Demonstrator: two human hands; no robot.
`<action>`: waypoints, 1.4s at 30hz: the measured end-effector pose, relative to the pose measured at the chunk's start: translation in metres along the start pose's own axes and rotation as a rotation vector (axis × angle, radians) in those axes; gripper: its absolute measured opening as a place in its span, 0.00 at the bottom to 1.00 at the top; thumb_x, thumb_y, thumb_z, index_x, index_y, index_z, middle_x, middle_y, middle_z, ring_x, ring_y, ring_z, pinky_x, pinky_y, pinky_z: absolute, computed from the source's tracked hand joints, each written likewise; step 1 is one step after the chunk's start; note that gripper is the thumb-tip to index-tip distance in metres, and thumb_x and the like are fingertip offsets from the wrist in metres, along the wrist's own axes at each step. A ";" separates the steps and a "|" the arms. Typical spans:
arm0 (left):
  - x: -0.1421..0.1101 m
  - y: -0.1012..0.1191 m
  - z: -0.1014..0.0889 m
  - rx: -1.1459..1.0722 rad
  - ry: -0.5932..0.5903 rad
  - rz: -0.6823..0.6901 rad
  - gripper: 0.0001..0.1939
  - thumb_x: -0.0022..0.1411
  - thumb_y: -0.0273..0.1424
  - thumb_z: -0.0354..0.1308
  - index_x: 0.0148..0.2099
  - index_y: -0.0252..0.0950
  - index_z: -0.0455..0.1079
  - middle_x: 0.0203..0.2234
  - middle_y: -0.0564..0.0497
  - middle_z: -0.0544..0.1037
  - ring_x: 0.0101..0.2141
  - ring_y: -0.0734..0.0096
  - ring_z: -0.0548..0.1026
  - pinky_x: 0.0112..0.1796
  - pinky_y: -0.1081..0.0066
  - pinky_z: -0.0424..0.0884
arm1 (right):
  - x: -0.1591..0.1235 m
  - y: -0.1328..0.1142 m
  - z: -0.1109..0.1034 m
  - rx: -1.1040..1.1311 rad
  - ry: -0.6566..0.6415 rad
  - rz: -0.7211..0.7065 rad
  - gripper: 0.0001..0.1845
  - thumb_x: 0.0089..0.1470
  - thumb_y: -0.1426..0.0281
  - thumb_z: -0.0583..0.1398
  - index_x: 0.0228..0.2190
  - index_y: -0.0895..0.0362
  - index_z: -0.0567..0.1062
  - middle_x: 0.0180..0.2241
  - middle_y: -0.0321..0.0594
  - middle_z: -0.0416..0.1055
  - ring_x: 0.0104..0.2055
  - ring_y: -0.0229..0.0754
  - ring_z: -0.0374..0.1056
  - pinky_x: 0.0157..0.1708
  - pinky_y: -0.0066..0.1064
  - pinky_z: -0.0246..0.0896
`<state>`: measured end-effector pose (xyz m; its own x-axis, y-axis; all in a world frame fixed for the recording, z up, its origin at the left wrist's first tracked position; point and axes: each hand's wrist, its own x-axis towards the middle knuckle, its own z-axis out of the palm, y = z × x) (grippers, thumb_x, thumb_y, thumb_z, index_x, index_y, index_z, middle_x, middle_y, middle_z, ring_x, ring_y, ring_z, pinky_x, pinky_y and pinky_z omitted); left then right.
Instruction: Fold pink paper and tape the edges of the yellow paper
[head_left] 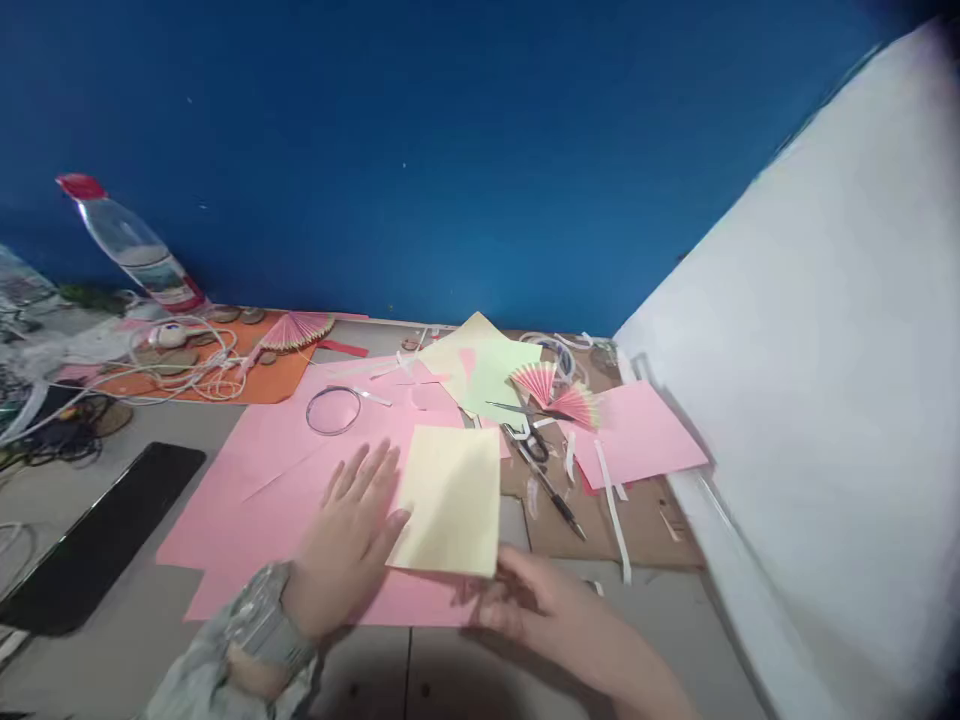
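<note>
– Left hand (349, 530) first: how does it lie?

– Palm down in the lower middle of the frame, fingers loosely spread over a large pink sheet (277, 480); its thumb reaches the left edge of a pale yellow paper (450, 500); a watch (262, 620) sits on that wrist.

– And the right hand (536, 605)?

– It is at the paper's lower right corner, fingers curled; they are blurred, so I cannot tell whether they pinch the corner or merely touch it.

– Where is the yellow paper itself?

– Just below the centre of the frame, between the two hands; it overlaps the pink sheet, and a shadow falls across its right part.

– What lies around it?

– Right of centre, scissors (537, 442) and a pen (559, 505), with brown cardboard (607, 540) stretching to the lower right; two pleated pink fans, one (534, 380) nearly touching the other (577, 403), are above the scissors; a pale green sheet (495, 370) is beside them.

– And on the left?

– A black phone (105, 540) at lower left; an orange sheet (274, 378) higher up, tangled white cable (217, 365) over it; a red-capped bottle (142, 250), seen tilted, at upper left.
</note>
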<state>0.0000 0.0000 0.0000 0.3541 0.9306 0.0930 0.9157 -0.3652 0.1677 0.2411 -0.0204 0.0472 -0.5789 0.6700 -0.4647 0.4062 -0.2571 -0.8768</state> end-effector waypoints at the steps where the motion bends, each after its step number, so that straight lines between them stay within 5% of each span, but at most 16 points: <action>1: 0.000 0.000 0.008 0.019 -0.020 0.023 0.29 0.68 0.40 0.36 0.66 0.31 0.46 0.64 0.46 0.47 0.63 0.56 0.44 0.56 0.52 0.53 | -0.001 0.003 -0.002 -0.081 0.106 0.056 0.14 0.55 0.56 0.54 0.35 0.52 0.68 0.36 0.34 0.73 0.37 0.40 0.68 0.35 0.27 0.58; 5: -0.001 0.003 0.032 0.082 -0.060 0.090 0.27 0.67 0.41 0.41 0.65 0.37 0.49 0.65 0.51 0.46 0.63 0.52 0.44 0.56 0.48 0.50 | -0.001 0.015 -0.006 -0.380 0.487 0.199 0.15 0.58 0.56 0.49 0.30 0.53 0.64 0.28 0.33 0.70 0.30 0.39 0.66 0.27 0.27 0.53; 8: -0.003 0.008 0.038 0.113 -0.048 0.084 0.27 0.67 0.41 0.40 0.65 0.37 0.50 0.65 0.52 0.46 0.63 0.51 0.45 0.56 0.48 0.49 | 0.003 0.024 -0.005 -0.515 0.634 0.208 0.14 0.59 0.57 0.47 0.30 0.52 0.63 0.24 0.32 0.67 0.25 0.39 0.63 0.24 0.27 0.50; 13: -0.007 0.015 0.029 0.141 -0.023 0.044 0.27 0.65 0.38 0.43 0.62 0.31 0.56 0.63 0.44 0.53 0.60 0.50 0.51 0.56 0.48 0.49 | 0.015 0.033 0.003 -0.583 0.675 0.115 0.11 0.60 0.61 0.47 0.31 0.52 0.64 0.25 0.33 0.67 0.27 0.39 0.64 0.25 0.27 0.51; 17: -0.010 -0.007 0.014 0.119 -0.060 0.069 0.22 0.65 0.33 0.43 0.60 0.35 0.59 0.61 0.47 0.58 0.57 0.54 0.58 0.55 0.50 0.52 | 0.027 0.041 0.010 -0.660 0.707 0.046 0.09 0.59 0.65 0.49 0.29 0.54 0.65 0.27 0.35 0.69 0.30 0.39 0.65 0.27 0.27 0.52; 22: -0.015 -0.038 0.012 0.091 -0.146 0.213 0.25 0.65 0.37 0.44 0.64 0.42 0.52 0.64 0.54 0.50 0.62 0.52 0.46 0.56 0.47 0.49 | 0.035 0.049 0.012 -0.731 0.751 0.003 0.08 0.58 0.67 0.50 0.29 0.55 0.66 0.28 0.35 0.71 0.29 0.39 0.66 0.26 0.27 0.50; 28: -0.027 -0.010 0.028 0.079 -0.094 0.072 0.27 0.66 0.39 0.43 0.65 0.37 0.49 0.65 0.46 0.44 0.63 0.50 0.42 0.57 0.46 0.47 | 0.035 0.049 0.013 -0.728 0.764 0.002 0.07 0.58 0.67 0.51 0.30 0.54 0.66 0.28 0.34 0.71 0.29 0.38 0.66 0.26 0.27 0.50; 32: -0.024 -0.001 0.023 0.021 -0.068 0.040 0.30 0.64 0.43 0.45 0.64 0.35 0.49 0.64 0.43 0.47 0.62 0.48 0.43 0.56 0.44 0.48 | 0.034 0.050 0.013 -0.751 0.757 0.005 0.08 0.59 0.67 0.50 0.29 0.54 0.65 0.28 0.34 0.71 0.29 0.38 0.66 0.26 0.27 0.50; 37: -0.009 -0.035 0.000 -0.048 -0.001 0.025 0.19 0.64 0.37 0.46 0.55 0.38 0.63 0.60 0.45 0.58 0.60 0.50 0.50 0.55 0.48 0.53 | 0.036 0.052 0.013 -0.776 0.766 -0.001 0.09 0.59 0.67 0.50 0.29 0.54 0.64 0.27 0.33 0.71 0.27 0.38 0.65 0.25 0.27 0.48; 39: -0.005 -0.051 -0.008 -0.092 -0.001 0.051 0.13 0.64 0.36 0.46 0.43 0.39 0.69 0.55 0.47 0.65 0.57 0.53 0.58 0.53 0.53 0.57 | 0.036 0.053 0.013 -0.789 0.773 -0.009 0.09 0.59 0.66 0.50 0.28 0.54 0.64 0.27 0.34 0.71 0.27 0.38 0.65 0.25 0.27 0.48; 42: -0.003 -0.067 -0.016 -0.166 -0.036 -0.048 0.12 0.64 0.37 0.46 0.37 0.38 0.67 0.31 0.50 0.75 0.34 0.67 0.72 0.36 0.69 0.67 | 0.037 0.054 0.013 -0.794 0.783 -0.022 0.09 0.59 0.66 0.50 0.29 0.54 0.65 0.27 0.34 0.71 0.27 0.38 0.65 0.25 0.27 0.49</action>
<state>-0.0654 0.0208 0.0044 0.3200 0.9463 0.0467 0.8889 -0.3169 0.3308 0.2325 -0.0188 -0.0190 -0.0994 0.9950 0.0018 0.9002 0.0907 -0.4259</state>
